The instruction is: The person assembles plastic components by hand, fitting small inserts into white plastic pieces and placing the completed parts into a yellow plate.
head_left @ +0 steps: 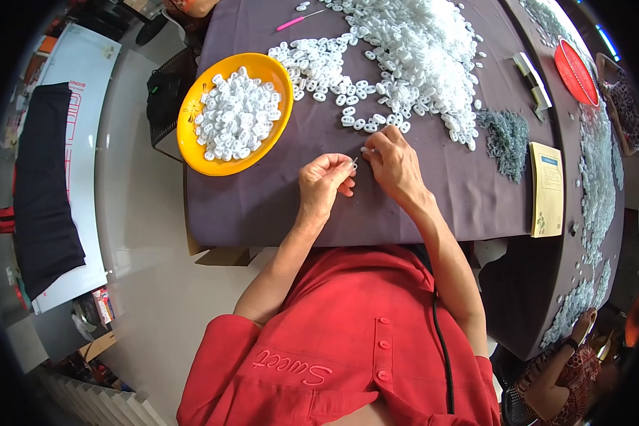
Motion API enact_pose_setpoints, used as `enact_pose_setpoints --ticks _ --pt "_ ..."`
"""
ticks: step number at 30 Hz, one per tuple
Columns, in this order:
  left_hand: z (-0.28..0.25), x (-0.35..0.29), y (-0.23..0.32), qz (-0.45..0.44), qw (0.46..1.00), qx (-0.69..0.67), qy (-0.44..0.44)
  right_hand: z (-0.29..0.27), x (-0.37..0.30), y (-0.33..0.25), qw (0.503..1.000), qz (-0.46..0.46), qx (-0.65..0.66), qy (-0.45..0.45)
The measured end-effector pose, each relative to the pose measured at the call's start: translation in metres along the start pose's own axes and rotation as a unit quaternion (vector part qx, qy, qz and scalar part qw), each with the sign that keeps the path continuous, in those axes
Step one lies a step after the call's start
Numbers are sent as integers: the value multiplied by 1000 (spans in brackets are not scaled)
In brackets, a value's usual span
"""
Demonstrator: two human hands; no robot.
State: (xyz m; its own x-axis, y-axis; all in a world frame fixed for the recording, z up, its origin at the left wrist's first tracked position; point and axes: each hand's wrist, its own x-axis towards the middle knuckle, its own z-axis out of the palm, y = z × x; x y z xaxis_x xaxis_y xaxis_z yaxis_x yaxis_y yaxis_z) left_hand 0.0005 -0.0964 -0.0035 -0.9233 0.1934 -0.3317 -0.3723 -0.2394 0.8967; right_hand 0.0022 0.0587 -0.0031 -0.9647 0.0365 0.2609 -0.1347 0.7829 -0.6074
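Note:
Both hands are over the near edge of the cloth-covered table (248,206), a short gap between them. Thumb and fingers of my left hand (321,183) pinch a small pale piece (354,164), too small to make out fully. My right hand (397,167) is closed in a pinch on a small white plastic piece (364,150), mostly hidden by the fingers. Just beyond lie loose white oval pieces with two holes (349,121), which spread back into a large heap (422,50). On the left, a yellow bowl (284,124) holds many similar white pieces.
A pink-handled tool (290,24) lies far left on the table. To the right are a pile of small grey pieces (505,142), a tan booklet (547,192) and a red basket (576,71). Another person's arm (550,380) reaches toward grey pieces at lower right.

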Motion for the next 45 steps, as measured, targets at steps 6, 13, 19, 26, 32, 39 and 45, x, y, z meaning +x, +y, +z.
enact_pose_setpoints --ticks 6,13,19,26,32,39,45 --pt "14 2 -7 -25 998 12 -49 -30 -29 1 917 253 309 12" --pt "46 3 -12 -60 993 24 -98 -46 -61 9 868 251 428 -6" --pt "59 2 -16 -69 989 39 -124 -53 -72 17 867 291 405 2" --pt "61 2 -19 -54 987 74 -134 -47 -74 25 834 254 482 91" --pt "65 -1 -17 -13 975 169 -142 -46 -73 29 821 265 501 69" --pt "64 -1 -18 -4 971 189 -148 -43 -73 28 875 203 434 75" --pt "63 -2 -20 7 969 197 -148 -43 -72 25 882 210 416 72"
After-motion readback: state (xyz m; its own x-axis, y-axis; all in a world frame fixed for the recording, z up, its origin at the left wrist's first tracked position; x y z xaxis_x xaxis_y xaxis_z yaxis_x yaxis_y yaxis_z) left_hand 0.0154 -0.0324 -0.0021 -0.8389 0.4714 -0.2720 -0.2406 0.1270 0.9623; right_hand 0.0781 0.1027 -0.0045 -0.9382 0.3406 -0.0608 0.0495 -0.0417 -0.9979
